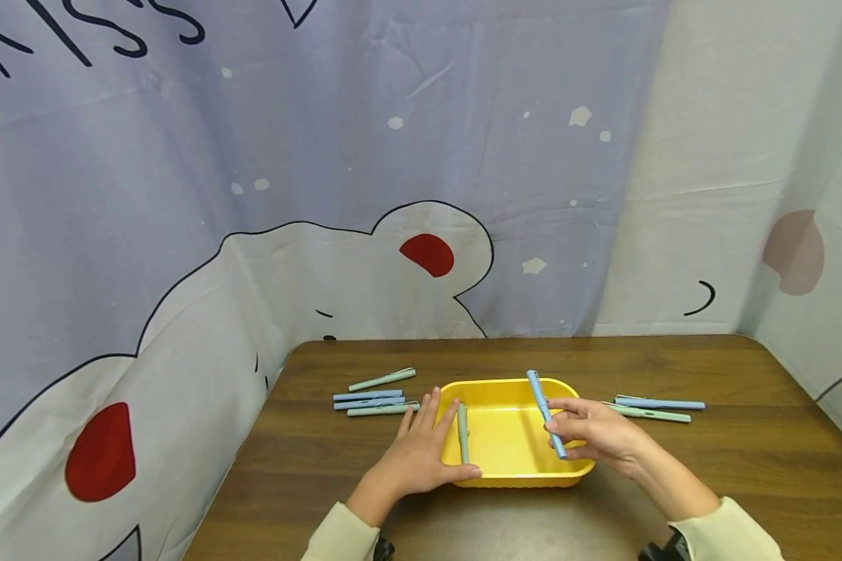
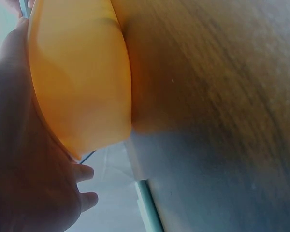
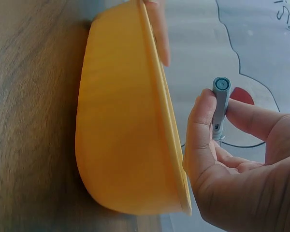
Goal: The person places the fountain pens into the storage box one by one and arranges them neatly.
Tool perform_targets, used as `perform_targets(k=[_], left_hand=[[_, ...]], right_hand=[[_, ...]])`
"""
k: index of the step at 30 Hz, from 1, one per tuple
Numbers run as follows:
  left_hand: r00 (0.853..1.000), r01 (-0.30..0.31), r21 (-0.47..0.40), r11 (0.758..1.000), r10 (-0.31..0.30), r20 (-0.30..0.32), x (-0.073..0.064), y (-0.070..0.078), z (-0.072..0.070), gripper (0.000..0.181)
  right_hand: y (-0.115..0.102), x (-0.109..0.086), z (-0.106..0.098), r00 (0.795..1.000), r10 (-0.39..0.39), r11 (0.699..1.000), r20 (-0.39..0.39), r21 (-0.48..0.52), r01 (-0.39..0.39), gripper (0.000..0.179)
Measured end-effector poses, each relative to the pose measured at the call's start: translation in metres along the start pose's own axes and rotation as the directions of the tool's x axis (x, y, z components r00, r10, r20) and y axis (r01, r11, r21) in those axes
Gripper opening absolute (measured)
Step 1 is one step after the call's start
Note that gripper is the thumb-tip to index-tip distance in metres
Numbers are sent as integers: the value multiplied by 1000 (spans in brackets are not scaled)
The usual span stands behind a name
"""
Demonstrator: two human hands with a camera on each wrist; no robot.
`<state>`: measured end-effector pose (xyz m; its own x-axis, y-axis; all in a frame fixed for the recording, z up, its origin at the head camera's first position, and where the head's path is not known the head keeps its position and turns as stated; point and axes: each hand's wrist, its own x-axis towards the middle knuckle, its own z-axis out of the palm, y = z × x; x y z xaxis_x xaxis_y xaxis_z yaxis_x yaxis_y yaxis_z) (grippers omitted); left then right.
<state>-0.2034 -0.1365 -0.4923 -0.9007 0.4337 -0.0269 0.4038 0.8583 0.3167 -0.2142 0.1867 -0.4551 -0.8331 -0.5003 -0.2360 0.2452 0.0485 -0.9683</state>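
So, left of the yellow rectangular plastic tray (image 1: 508, 438): two slim pale-green pens (image 1: 382, 380), two slim light-blue pens (image 1: 368, 395). Left hand (image 1: 419, 461), fingers straight, touches tray's left end; lone pale-green pen (image 1: 463, 436) inside it. Right hand (image 1: 598, 432) pinches slim light-blue pen (image 1: 541, 401) above tray's right end. Right of tray: another blue pen (image 1: 663, 403), another green pen (image 1: 654, 414).

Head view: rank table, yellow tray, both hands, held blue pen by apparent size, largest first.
1. Table
2. Yellow tray
3. Left hand and right hand: too alike to rank
4. Held blue pen
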Motion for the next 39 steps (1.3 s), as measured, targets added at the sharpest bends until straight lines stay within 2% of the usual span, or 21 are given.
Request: perform_targets(k=[22,39], left_hand=[[1000,16,2,1000,-16,-2,2,0,1,111],[1000,25,-2,1000,-25,12,3,-1,2,111]], right_hand=[[8,24,24,1000,13,998,9,54,-14,68],[15,43,45,999,51,998,-13,30,-51,62]])
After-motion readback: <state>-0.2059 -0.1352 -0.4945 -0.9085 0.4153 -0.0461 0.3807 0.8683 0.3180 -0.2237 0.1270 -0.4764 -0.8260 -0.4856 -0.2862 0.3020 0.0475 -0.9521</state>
